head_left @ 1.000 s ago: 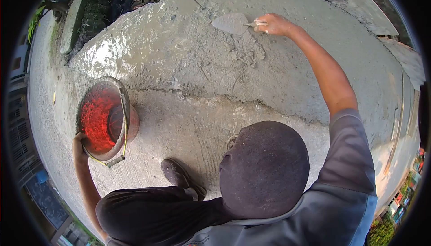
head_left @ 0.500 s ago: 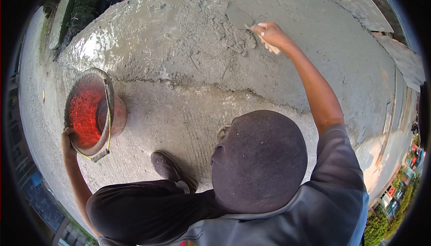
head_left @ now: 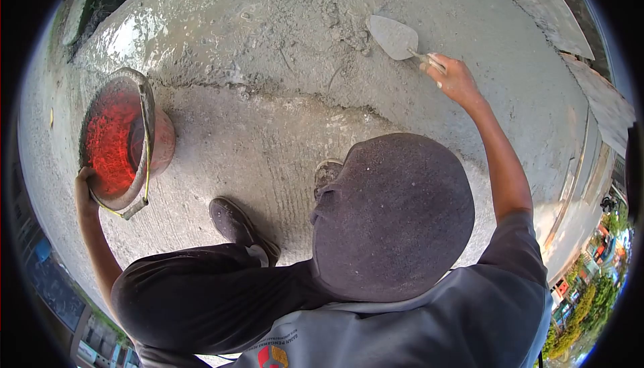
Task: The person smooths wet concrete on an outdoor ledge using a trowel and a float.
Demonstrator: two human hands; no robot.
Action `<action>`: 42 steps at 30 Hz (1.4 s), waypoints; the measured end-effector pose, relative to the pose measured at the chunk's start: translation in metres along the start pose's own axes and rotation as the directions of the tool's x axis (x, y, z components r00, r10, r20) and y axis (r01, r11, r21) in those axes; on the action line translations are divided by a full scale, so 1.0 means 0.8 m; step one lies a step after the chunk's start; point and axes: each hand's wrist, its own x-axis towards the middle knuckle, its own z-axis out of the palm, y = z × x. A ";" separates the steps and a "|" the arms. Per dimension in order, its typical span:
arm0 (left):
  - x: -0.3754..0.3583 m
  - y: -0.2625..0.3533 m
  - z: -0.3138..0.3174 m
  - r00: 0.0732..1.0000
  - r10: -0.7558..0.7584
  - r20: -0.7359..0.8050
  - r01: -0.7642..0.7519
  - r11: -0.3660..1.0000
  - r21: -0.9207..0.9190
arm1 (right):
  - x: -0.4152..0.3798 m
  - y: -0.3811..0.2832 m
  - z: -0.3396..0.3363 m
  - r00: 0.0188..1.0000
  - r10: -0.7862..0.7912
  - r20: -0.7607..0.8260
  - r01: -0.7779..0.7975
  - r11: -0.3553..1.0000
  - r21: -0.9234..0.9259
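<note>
My right hand [head_left: 457,81] is closed round the handle of a pointing-type trowel [head_left: 394,36]. Its pale, mortar-smeared blade lies low over the wet grey concrete [head_left: 469,39], beside a rough lumpy patch [head_left: 335,22]. At the left, my left hand [head_left: 84,190] grips the rim of a bucket [head_left: 164,136]. The bucket leans with its mouth toward the camera. Inside it is red with grey residue, and a wire handle with a grip hangs over its near side. The fingers of my left hand are partly hidden by the rim.
A ragged edge [head_left: 248,93] separates the wet concrete from the older ribbed slab [head_left: 208,146] underfoot. My shoe [head_left: 235,220] stands on that slab. Boards [head_left: 567,193] lie along the right side. A kerb [head_left: 84,6] borders the far left, and watery slurry glistens near it.
My right hand has drawn the trowel rightward and toward me, and its blade now shows flat. My left hand stays on the bucket rim. The whole view has shifted slightly.
</note>
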 end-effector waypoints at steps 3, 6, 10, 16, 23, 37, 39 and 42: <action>0.005 -0.001 -0.004 1.000 0.008 0.010 -0.008 1.000 -0.006 | -0.023 -0.006 0.010 0.994 0.048 0.098 -0.049 0.999 0.007; 0.007 0.002 -0.006 1.000 0.006 0.027 -0.006 1.000 0.001 | -0.033 0.000 0.014 0.977 -0.209 -0.033 0.205 0.975 -0.084; 0.005 0.003 0.003 0.999 0.039 -0.023 -0.039 0.999 -0.010 | -0.019 0.012 -0.020 0.924 -0.379 0.048 0.377 0.885 -0.273; -0.012 0.006 0.016 0.997 0.053 -0.063 -0.052 0.998 0.024 | 0.028 -0.019 -0.068 0.856 -0.126 0.502 0.202 0.974 -0.100; -0.009 -0.011 0.013 0.993 0.052 -0.104 -0.057 0.997 -0.053 | 0.112 -0.055 -0.070 0.790 -0.162 0.591 0.224 0.974 -0.033; -0.021 -0.003 0.018 0.996 0.047 -0.081 -0.052 0.997 -0.058 | 0.116 -0.089 -0.055 0.869 -0.417 0.264 0.471 0.861 -0.191; -0.012 -0.009 0.015 0.997 0.029 -0.078 -0.034 0.998 -0.056 | 0.106 -0.097 -0.051 0.851 -0.457 0.259 0.516 0.818 -0.253; -0.019 0.003 0.022 0.996 0.025 -0.085 -0.029 0.999 -0.040 | 0.125 -0.100 -0.044 0.861 -0.434 0.264 0.502 0.806 -0.313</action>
